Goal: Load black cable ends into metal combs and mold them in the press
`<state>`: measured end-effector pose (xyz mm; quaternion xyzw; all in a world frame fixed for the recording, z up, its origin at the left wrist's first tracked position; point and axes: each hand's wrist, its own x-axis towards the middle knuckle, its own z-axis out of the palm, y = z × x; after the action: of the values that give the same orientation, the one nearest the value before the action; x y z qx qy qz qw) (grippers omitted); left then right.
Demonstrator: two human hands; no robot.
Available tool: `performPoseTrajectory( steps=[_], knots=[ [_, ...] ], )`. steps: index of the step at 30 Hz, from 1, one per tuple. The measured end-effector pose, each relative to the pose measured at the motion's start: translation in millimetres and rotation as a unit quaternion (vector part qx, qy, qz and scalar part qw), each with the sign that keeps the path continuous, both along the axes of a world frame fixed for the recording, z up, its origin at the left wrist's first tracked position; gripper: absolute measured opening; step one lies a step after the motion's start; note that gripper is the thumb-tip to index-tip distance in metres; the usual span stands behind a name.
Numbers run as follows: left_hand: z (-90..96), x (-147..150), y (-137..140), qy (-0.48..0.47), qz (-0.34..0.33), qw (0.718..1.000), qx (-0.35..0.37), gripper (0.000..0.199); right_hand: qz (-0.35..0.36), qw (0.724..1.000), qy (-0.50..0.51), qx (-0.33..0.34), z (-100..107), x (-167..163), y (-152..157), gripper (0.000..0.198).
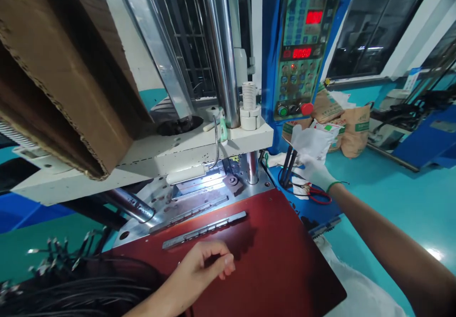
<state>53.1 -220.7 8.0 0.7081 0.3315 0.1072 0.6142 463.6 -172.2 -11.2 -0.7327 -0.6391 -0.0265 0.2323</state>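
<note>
Meanwhile, left hand [204, 264] rests mid red board [270, 260], edges well apart.

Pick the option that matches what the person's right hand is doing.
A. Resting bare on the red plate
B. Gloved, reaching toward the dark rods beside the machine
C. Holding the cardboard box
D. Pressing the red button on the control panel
B: the right hand wears a white glove and reaches to the dark rods standing beside the press, while the bare left hand rests on the red plate.
</note>
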Motion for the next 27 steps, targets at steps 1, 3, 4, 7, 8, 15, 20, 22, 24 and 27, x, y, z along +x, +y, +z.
performPoseTrajectory(
  steps=[1,3,4,7,8,15,20,22,24,27],
  knots=[
    [-0.2,-2.5,-0.8,0.005,0.001,1.0,0.002,0.055,0.003,1.0,-0.004,-0.015,-3.2,2.7,-4.1,0.027],
    [-0.2,-3.3,-2.9,0.006,0.002,1.0,-0.003,0.056,0.003,0.999,-0.014,-0.035,-8.9,7.3,-11.0,0.021],
    [0.0,-2.0,-4.1,0.003,0.002,1.0,-0.008,0.057,0.002,0.999,-0.018,-0.041,-11.5,9.0,-13.3,0.022],
    [1.3,2.8,-7.0,-0.009,0.004,1.0,-0.023,0.058,0.008,0.998,-0.022,-0.05,-17.6,11.9,-15.8,0.031],
    [1.7,3.3,-7.5,-0.011,0.003,1.0,-0.023,0.058,0.013,0.999,-0.02,-0.048,-18.6,12.5,-15.8,0.033],
    [-1.0,-10.8,-5.3,0.006,0.015,1.0,-0.013,0.055,0.066,0.996,0.054,-0.011,-8.3,23.1,-23.9,0.039],
    [1.6,-14.2,-4.5,0.009,0.017,1.0,-0.004,0.053,0.082,0.992,0.1,-0.013,7.2,28.6,-35.5,0.042],
    [2.9,-13.1,-4.7,0.008,0.017,1.0,-0.005,0.053,0.091,0.99,0.107,-0.021,10.4,24.2,-39.7,0.041],
    [3.5,-11.9,-5.1,0.006,0.017,1.0,-0.007,0.053,0.103,0.988,0.113,-0.031,10.8,18.4,-43.5,0.04],
    [3.6,-11.6,-5.7,0.003,0.014,1.0,-0.01,0.054,0.094,0.987,0.127,-0.032,8.2,15.9,-48.0,0.04]
  ],
)
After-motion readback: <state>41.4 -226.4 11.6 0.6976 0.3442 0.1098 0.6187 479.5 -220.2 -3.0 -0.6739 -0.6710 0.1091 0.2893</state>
